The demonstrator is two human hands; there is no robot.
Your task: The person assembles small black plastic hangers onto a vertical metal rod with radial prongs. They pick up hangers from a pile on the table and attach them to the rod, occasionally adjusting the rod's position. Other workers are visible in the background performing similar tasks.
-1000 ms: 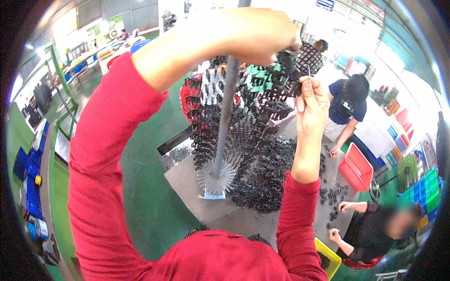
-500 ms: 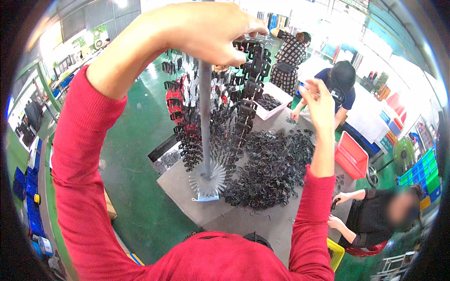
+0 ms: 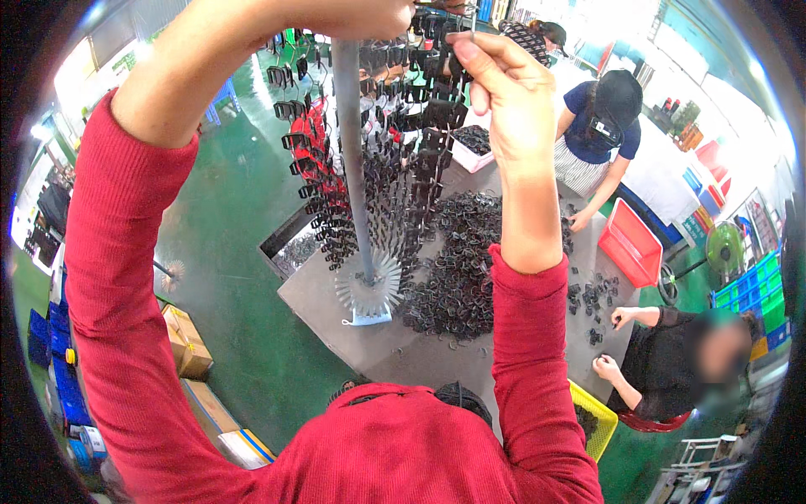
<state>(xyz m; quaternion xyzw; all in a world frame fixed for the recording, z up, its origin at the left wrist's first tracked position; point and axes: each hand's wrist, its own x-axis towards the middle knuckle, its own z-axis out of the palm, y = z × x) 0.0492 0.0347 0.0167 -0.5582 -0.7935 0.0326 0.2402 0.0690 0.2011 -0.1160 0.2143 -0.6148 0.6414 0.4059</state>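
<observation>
A grey upright pole rises before me from a round base of radiating metal spokes. Around and behind it hang columns of small black clip-like parts on thin wire hooks. My left hand is at the top of the pole, fingers curled by the wires and partly cut off by the upper edge; what it grips is hidden. Raised at the right side of the hanging parts, my right hand pinches thumb and fingertips together beside a wire and a black part. What lies in that pinch is too small to tell.
A big heap of loose black parts covers much of the grey table. Two co-workers sit or stand at right, hands at the table. Around are a red bin, a yellow basket, a white bin and cardboard boxes.
My right hand has moved left and up to the hanging parts, its fingers closing to a pinch. My left hand has risen and its fingers have curled. The view has shifted slightly.
</observation>
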